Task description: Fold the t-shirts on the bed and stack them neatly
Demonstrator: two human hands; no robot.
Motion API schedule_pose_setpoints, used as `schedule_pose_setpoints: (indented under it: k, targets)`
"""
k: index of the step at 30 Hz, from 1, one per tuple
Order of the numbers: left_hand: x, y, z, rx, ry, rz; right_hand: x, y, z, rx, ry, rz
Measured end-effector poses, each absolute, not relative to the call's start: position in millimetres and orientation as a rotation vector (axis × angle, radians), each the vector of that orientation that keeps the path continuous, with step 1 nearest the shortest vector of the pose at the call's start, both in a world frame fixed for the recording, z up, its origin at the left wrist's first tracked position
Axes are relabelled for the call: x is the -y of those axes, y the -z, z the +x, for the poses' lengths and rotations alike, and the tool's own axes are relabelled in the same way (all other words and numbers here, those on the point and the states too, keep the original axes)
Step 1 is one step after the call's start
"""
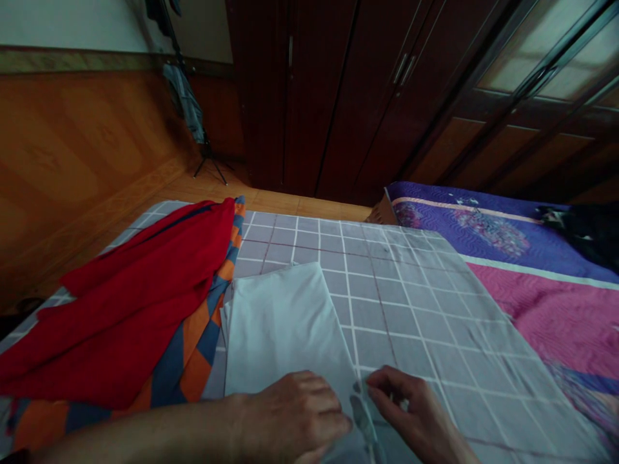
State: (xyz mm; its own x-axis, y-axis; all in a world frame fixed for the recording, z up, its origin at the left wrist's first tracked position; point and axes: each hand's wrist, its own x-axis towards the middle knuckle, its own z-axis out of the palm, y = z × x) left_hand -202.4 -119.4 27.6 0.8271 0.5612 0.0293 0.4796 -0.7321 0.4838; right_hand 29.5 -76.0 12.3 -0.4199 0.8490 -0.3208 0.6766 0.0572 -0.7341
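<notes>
A folded white cloth [280, 322], apparently a garment, lies in layers on the grey checked bed cover [411, 283]. Across its near part rests my left hand [304, 415], back up, with the fingers curled down onto the fabric and the thumb mostly hidden below. My right hand [411, 409] is just beside the cloth's right edge, its thumb and forefinger drawn together in a pinch. Whether fabric sits between those fingertips is too dim to make out. Dark finger-shaped patches show on the cloth's edge between the two hands.
Left of the cloth lies a red garment [145, 303] over an orange and blue patterned cloth [193, 354]. A purple and pink bedspread [541, 290] with a dark item [590, 232] is at right. Behind stand a dark wardrobe [338, 96] and a clothes stand [186, 96].
</notes>
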Motion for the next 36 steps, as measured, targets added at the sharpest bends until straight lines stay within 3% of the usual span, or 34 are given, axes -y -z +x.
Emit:
schedule_pose_setpoints:
  k: [10, 16, 21, 27, 33, 36]
  targets:
    - [119, 25, -175, -0.612, -0.391, 2.982, -24, 8, -24, 1.661, -2.248, -1.109]
    - [116, 42, -175, -0.612, -0.422, 3.056, -88, 10, -65, 1.457, -2.216, -0.972]
    - [113, 47, -177, -0.596, -0.447, 2.929, -93, 6, -73, 1.387, -2.082, -0.765]
    - [112, 52, -177, -0.58, -0.389, 2.838, -70, 15, -74, 1.534, -2.606, -0.514]
    - [113, 45, -179, -0.598, -0.393, 2.92, -82, 12, -82, 1.431, -2.12, -0.571]
    - [112, 40, -181, -0.606, -0.428, 2.991, -90, -2, -60, 1.677, -2.416, -0.458]
